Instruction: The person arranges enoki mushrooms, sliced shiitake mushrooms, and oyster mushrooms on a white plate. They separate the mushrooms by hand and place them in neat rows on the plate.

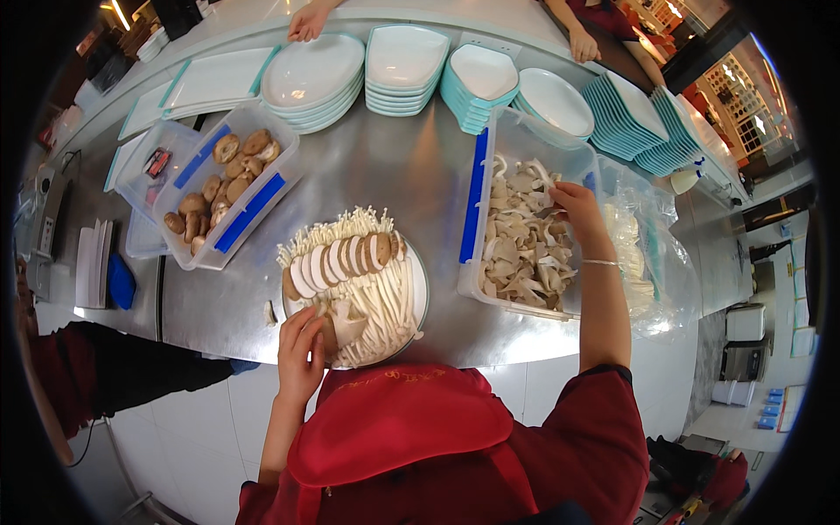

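Observation:
A round plate (420, 289) at the counter's front edge carries enoki mushrooms (387, 308), a row of sliced brown-capped mushrooms (338, 262) and several oyster mushroom pieces (348, 321). My left hand (303, 348) is at the plate's near left rim, its fingertips against the oyster mushroom pieces and its thumb apart from the fingers. Over to the right, my right hand (579, 205) reaches into a clear plastic bin (530, 305) heaped with oyster mushrooms (525, 243). Its fingers pinch a greyish oyster mushroom piece (548, 211), partly hidden by the hand.
Another clear bin (259, 220) with whole brown mushrooms (230, 177) stands at the left. Stacked plates (403, 72) line the back. Plastic bags (646, 249) lie beside the right bin. Across the counter are other people's hands (308, 21) (583, 46); another person (98, 374) stands at left.

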{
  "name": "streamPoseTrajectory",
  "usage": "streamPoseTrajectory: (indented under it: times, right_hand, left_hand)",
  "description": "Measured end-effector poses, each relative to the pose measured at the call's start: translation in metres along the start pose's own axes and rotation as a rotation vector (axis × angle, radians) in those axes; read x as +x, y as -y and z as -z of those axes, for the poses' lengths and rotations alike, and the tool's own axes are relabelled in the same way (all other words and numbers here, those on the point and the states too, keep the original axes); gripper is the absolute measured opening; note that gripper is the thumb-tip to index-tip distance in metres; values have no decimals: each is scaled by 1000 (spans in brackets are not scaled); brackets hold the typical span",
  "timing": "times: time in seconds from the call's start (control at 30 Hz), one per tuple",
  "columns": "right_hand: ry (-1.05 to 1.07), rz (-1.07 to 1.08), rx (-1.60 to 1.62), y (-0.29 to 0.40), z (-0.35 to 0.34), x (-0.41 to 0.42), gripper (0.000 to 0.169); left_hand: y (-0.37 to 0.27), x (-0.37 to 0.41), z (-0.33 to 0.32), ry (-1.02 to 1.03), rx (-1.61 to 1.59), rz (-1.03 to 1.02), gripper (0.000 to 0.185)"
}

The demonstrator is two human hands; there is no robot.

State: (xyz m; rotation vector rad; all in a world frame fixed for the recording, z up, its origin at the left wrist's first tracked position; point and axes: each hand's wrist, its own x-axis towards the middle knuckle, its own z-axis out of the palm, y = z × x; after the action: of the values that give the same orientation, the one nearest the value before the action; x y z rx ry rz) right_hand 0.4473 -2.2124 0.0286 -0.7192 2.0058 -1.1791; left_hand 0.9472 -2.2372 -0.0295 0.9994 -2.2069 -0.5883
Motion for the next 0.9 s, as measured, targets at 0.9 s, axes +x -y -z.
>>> streamPoseTrajectory:
  times: [0.9]
  right_hand:
    - [933,-12,349,-6,-223,-184,25]
  left_hand:
    - [-43,30,-27,65,-992,593,26]
